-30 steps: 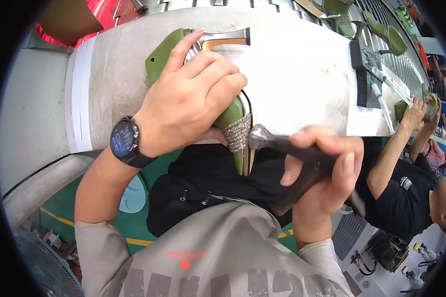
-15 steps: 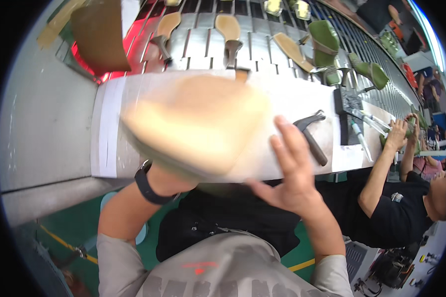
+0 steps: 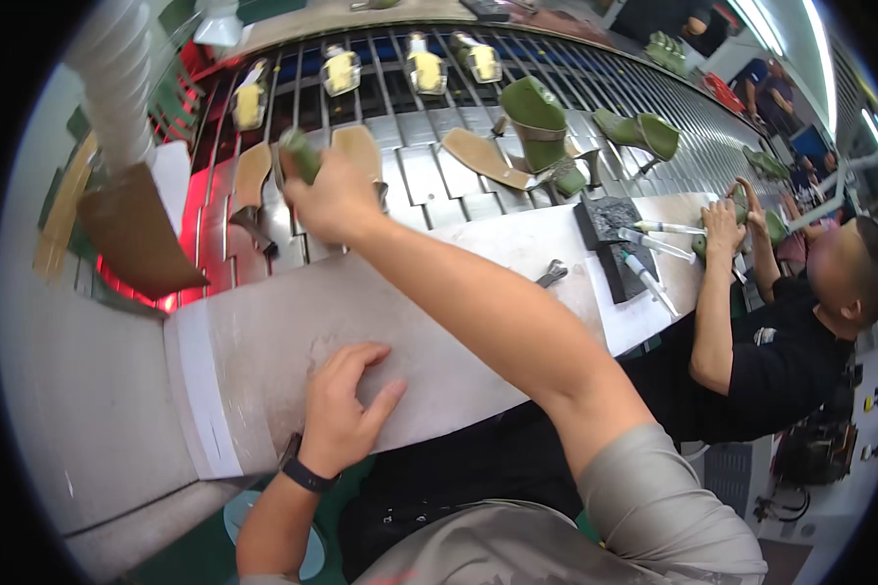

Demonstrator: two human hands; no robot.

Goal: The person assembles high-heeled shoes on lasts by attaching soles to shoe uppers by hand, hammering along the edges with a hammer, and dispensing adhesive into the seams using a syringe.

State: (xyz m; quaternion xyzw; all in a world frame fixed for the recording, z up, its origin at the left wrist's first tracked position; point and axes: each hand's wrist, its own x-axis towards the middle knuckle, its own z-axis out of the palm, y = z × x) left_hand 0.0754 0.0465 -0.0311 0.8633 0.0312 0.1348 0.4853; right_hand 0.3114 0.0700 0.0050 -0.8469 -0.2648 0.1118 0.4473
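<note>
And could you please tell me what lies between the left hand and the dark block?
In the head view, the right forearm crosses between the left hand and the dark block; a metal tool head shows beyond it.

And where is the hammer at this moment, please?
In the head view, right of centre: the hammer lies on the pale bench, partly hidden by the right forearm, just left of the black block.

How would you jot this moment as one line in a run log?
right hand: grips green shoe at conveyor | left hand: empty, open, at bench | hammer: on bench, partly hidden
</note>
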